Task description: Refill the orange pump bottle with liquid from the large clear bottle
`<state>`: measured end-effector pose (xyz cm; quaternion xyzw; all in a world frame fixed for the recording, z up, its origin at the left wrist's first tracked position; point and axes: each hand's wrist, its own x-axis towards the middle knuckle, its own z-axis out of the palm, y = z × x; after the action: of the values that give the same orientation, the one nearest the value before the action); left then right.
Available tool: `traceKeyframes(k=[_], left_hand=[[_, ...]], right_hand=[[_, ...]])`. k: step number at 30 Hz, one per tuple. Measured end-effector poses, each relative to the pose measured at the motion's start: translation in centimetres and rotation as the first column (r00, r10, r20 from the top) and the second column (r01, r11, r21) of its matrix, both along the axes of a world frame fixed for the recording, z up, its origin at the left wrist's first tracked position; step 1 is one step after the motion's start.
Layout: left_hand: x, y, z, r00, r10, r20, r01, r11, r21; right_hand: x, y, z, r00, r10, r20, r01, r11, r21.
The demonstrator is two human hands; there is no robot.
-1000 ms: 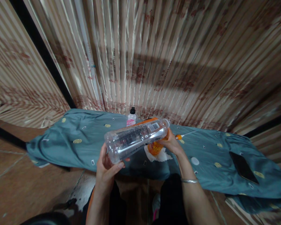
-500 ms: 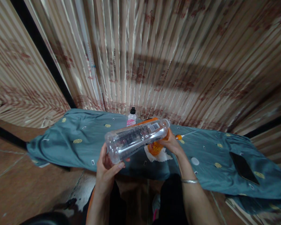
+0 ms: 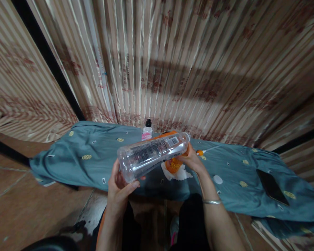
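A large clear plastic bottle (image 3: 151, 155) with a printed label and barcode is held tilted, its neck up and to the right. My left hand (image 3: 120, 183) grips the base, thumb on the near side. My right hand (image 3: 190, 157) is closed at the neck end, its fingers partly hidden behind the bottle. Below and behind the clear bottle is an orange container (image 3: 173, 165), largely covered, over a white tissue (image 3: 181, 174). Whether my right fingers also touch the orange container cannot be made out.
A small pink-labelled bottle with a black cap (image 3: 147, 130) stands behind. To the right lie an orange-and-white nozzle (image 3: 200, 152) with a thin tube, a white disc (image 3: 218, 180) and a dark phone-like slab (image 3: 272, 187). A blue-green cloth (image 3: 107, 139) covers the surface; a striped curtain (image 3: 157, 69) hangs behind.
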<state>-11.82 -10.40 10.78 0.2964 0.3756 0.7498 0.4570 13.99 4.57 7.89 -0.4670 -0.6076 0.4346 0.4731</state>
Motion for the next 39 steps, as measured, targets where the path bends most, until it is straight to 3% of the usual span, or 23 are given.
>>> traceKeyframes(k=[39], left_hand=[[-0.59, 0.13, 0.02, 0.999, -0.040, -0.001, 0.040, 0.999, 0.019]], right_hand=[[0.37, 0.37, -0.47, 0.998, -0.003, 0.056, 0.001, 0.999, 0.033]])
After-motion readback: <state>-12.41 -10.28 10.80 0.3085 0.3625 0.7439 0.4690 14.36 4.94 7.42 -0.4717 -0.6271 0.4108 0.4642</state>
